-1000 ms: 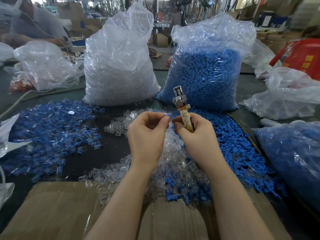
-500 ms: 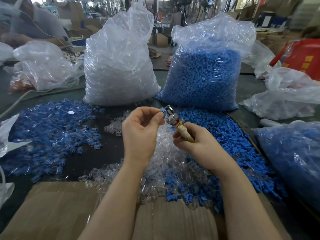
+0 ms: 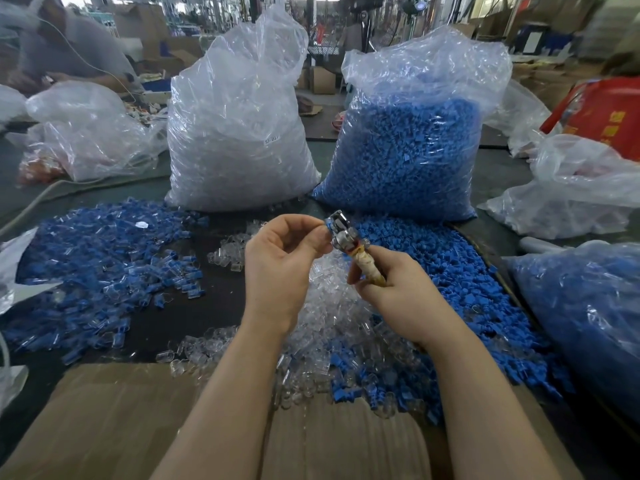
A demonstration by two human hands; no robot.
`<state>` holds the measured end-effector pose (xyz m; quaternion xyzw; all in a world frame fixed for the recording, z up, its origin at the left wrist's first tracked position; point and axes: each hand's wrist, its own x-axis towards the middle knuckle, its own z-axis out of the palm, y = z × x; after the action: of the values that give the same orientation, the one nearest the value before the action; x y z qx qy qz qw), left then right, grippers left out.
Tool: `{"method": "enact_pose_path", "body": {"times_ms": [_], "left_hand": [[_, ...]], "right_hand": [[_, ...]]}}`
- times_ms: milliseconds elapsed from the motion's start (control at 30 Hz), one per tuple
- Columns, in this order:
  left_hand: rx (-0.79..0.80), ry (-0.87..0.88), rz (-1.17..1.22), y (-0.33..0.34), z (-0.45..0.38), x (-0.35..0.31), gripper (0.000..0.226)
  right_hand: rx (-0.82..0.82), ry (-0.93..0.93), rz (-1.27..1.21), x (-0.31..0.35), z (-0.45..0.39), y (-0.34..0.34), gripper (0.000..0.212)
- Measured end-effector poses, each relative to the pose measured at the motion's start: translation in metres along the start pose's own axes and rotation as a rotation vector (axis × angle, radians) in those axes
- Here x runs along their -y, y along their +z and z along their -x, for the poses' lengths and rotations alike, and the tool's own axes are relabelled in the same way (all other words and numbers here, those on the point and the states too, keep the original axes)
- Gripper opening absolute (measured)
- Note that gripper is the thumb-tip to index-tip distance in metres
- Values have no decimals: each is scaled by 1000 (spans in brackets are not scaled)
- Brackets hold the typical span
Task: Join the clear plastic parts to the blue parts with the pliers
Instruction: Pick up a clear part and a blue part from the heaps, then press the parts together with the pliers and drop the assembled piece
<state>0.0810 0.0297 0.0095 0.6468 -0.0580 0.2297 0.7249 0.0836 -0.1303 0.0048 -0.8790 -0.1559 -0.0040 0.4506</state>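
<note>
The right hand [image 3: 403, 289] grips the pliers [image 3: 349, 247] by the wrapped handle above the bench centre. The left hand [image 3: 280, 265] pinches a small blue part [image 3: 328, 222] against the pliers' metal head; loose clear parts [image 3: 332, 323] lie beneath.

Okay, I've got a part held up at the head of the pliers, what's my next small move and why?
Probably squeeze the handles with your right hand to press the pair together. Your left hand pinches a small blue part right at the metal head of the pliers, so it looks placed and ready. Whether it sits fully in the head is too small to tell, so check first.
</note>
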Motion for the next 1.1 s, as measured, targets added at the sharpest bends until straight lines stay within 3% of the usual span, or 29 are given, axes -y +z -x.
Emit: {"method": "enact_pose_path", "body": {"times_ms": [300,467,700,800,900,1100], "left_hand": [[-9,-52,31,0,0,0,7],[-15,-87,35,-1,-1,-1,7],[-90,-224,166,-6,-3,-2,6],[-219,-402,307,-17,-8,2,6],[-450,-562,523,-39,-16,7,9],[-863,-602,830,-87,-21,10,8]], "right_hand": [[9,13,33,1,-1,1,22],[53,17,-137,3,0,2,13],[-131,80,-124,-7,-3,-7,8],[-179,138,-33,-15,-2,-13,12],[-171,209,68,-20,-2,-18,6],[-149,395,387,-28,0,-26,12]]}}
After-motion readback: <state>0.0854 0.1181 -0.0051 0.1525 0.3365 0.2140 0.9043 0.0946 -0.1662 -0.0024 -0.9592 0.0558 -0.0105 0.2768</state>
